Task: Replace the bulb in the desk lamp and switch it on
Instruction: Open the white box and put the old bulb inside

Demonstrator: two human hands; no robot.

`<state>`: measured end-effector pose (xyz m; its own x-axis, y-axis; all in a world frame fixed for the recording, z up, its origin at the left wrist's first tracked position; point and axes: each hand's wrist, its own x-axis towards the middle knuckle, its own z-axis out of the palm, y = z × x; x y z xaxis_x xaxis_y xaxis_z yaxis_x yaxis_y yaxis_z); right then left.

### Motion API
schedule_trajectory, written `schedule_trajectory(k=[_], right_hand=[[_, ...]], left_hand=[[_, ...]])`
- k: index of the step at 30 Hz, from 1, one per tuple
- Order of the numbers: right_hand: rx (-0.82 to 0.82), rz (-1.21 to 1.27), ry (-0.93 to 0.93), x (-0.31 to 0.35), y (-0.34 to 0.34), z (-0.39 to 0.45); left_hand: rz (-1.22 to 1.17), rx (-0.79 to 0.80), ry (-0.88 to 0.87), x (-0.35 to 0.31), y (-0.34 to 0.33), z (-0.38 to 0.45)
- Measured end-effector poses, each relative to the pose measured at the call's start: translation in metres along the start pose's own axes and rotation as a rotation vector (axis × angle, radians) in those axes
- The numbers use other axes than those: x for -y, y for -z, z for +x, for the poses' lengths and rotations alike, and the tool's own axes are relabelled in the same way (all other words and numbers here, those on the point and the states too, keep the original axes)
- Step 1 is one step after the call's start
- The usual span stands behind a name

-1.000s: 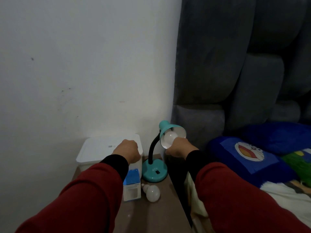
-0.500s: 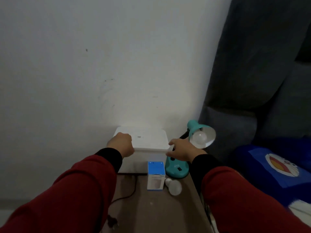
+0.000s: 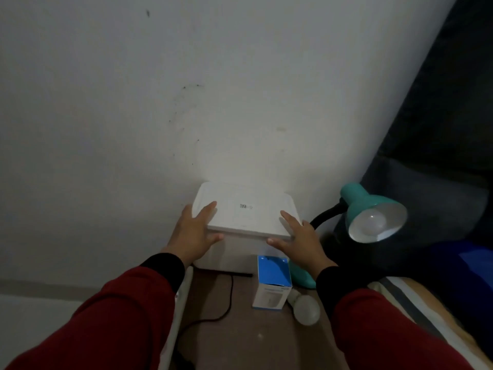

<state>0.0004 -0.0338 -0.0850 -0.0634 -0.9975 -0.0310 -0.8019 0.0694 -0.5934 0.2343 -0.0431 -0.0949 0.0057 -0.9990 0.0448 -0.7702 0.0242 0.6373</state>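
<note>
Items as I read them off the head camera:

1. White lidded box [image 3: 244, 209], standing against the wall at the back of the brown tabletop [image 3: 240, 337]. Small printed label on the lid.
2. Left hand [image 3: 193, 233]: fingers extended over the box lid's left front corner, thumb under the lid's front edge. Pinching the lid's edge, as far as I can judge (the light is dim).
3. Right hand [image 3: 298, 240]: fingers stretched along the lid's right edge, thumb at its front right corner. Same loose clasp on the lid, fingers mostly straight.
4. Desk lamp [image 3: 370, 217]: teal shade, black gooseneck, teal base partly hidden behind my right wrist. It stands just right of the box. The shade tilts towards the camera.
5. Fitted bulb [image 3: 372, 222]: white, seated inside the shade, unlit.
6. Loose bulb [image 3: 305, 308]: white, lying on its side on the tabletop, touching or just beside the carton's right side.
7. Blue and white carton [image 3: 273, 283]: upright, in front of the box.
8. Black cable [image 3: 224, 303], running across the tabletop from under the box.
9. Sleeves: red over black cuffs, both arms.
</note>
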Motion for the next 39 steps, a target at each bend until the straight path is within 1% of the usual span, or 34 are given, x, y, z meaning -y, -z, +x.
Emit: schedule_trajectory(k=[4, 9, 17, 22, 25, 29, 34, 39], right_hand=[[-0.007, 0.038, -0.005, -0.006, -0.007, 0.010], [-0.068, 0.036, 0.016, -0.009, -0.002, 0.013], [-0.134, 0.009, 0.055, 0.003, 0.014, 0.016], [-0.179, 0.051, 0.092, 0.016, 0.029, 0.005], [-0.186, 0.062, 0.102, 0.019, 0.036, -0.014], [-0.183, 0.101, 0.086, 0.013, 0.038, -0.061], [-0.165, 0.108, 0.032, -0.013, 0.028, -0.131], [-0.141, 0.122, -0.016, -0.042, 0.007, -0.198]], left_hand=[[-0.075, -0.020, -0.022, 0.004, -0.004, 0.008], [-0.140, -0.044, -0.029, 0.006, 0.000, 0.011], [-0.163, -0.105, 0.022, -0.008, 0.010, 0.009], [-0.149, -0.137, 0.008, -0.021, 0.025, 0.000], [-0.141, -0.146, -0.008, -0.027, 0.030, -0.019], [-0.092, -0.150, -0.020, -0.032, 0.030, -0.060], [-0.107, -0.098, -0.013, -0.033, 0.017, -0.131], [-0.055, -0.067, -0.002, -0.023, -0.011, -0.200]])
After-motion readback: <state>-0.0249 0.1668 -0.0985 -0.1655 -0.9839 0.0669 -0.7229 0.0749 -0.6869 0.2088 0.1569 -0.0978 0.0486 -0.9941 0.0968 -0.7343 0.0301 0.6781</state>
